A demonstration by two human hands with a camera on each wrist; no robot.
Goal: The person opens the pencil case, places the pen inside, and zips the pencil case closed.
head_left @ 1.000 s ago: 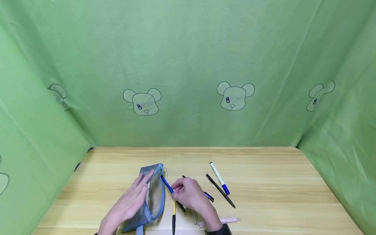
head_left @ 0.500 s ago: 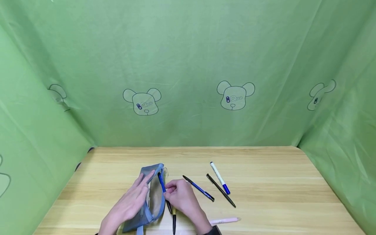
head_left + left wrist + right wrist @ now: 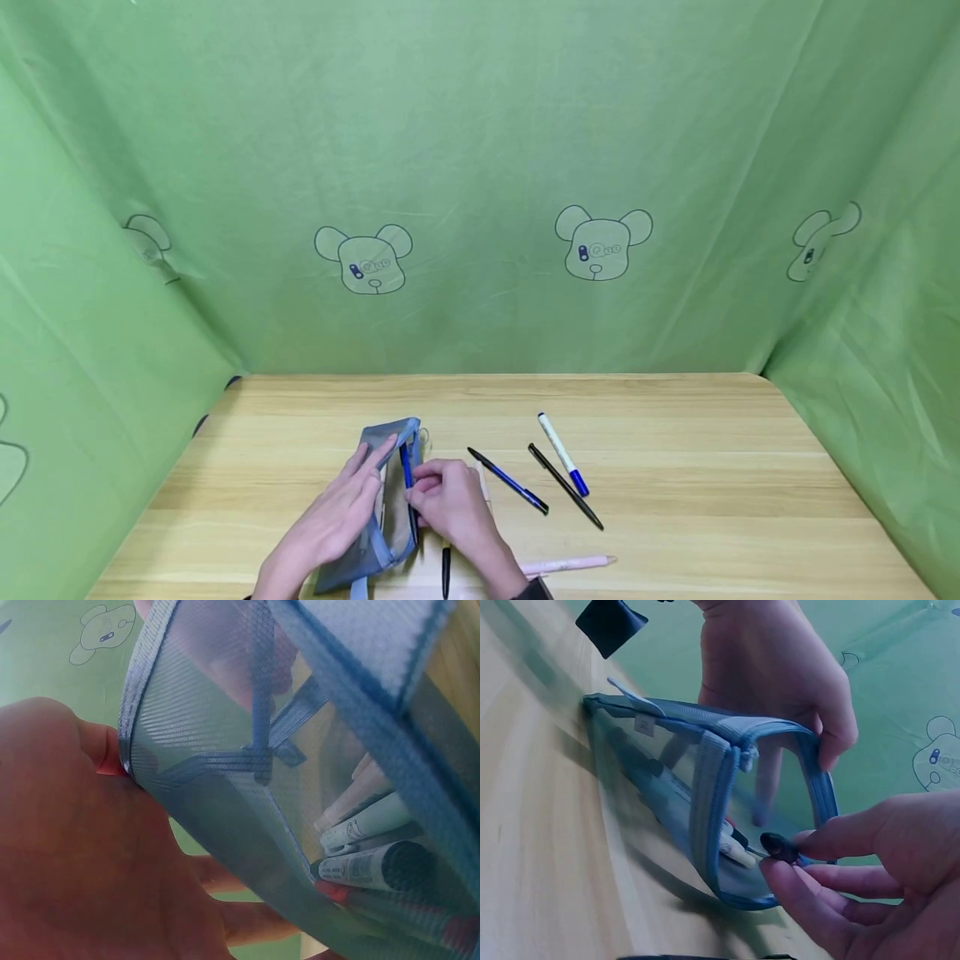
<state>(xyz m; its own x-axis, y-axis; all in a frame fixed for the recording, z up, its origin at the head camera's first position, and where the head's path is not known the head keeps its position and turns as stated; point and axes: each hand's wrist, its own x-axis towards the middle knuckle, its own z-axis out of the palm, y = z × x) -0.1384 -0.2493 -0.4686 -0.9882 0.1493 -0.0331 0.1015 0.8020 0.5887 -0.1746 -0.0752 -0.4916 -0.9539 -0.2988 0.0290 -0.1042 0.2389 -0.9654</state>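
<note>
A blue mesh pencil case (image 3: 347,575) stands on the table with its zip opening toward the right. My left hand (image 3: 337,510) grips its upper edge, thumb at the rim and fingers behind the mesh, as the right wrist view shows. Thumb and fingertips of my right hand (image 3: 453,504) pinch a blue pen (image 3: 406,467) with a black end, right at the opening. Seen from the right wrist, the pen's dark end (image 3: 778,847) sticks out of the pinch. Through the mesh I see several pens and a white marker (image 3: 364,868) lying inside the case.
To the right lie a blue-and-black pen (image 3: 510,481), a black pen (image 3: 566,487), and a white marker with a blue cap (image 3: 558,446). A pink pencil (image 3: 573,564) lies nearer me. The black end of another pen (image 3: 446,573) shows beside the case. Green cloth (image 3: 480,150) encloses the table.
My right hand has moved left, carrying the blue pen from beside the pencil case into its opening. The pen has turned more in line with the opening. My left hand keeps its place.
</note>
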